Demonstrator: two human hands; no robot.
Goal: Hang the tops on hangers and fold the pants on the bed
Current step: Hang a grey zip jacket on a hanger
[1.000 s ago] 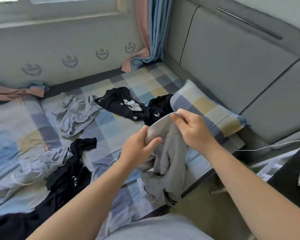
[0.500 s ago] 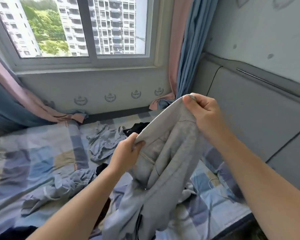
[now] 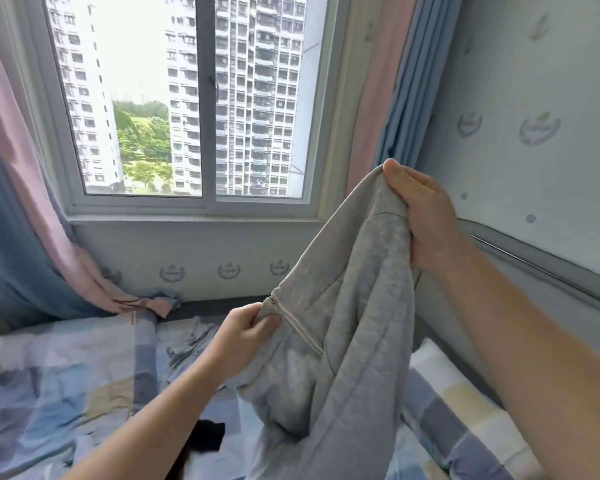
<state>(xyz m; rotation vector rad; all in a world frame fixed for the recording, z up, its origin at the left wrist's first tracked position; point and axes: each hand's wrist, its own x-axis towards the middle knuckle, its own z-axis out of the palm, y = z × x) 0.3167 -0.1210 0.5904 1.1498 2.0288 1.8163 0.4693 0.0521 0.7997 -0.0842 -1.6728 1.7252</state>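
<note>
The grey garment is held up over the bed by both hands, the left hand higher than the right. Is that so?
Not quite. Both hands hold the grey garment over the bed, but the right hand is the higher one, gripping its top edge; the left hand pinches it lower down beside the zip. The head view shows this.

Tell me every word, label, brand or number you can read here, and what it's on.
None can be read.
The crest emblems on the wall: pictures only, no legible letters.
The gray sweatpants: no label or print shows.
The tower blocks outside the window: no signs visible.
</note>
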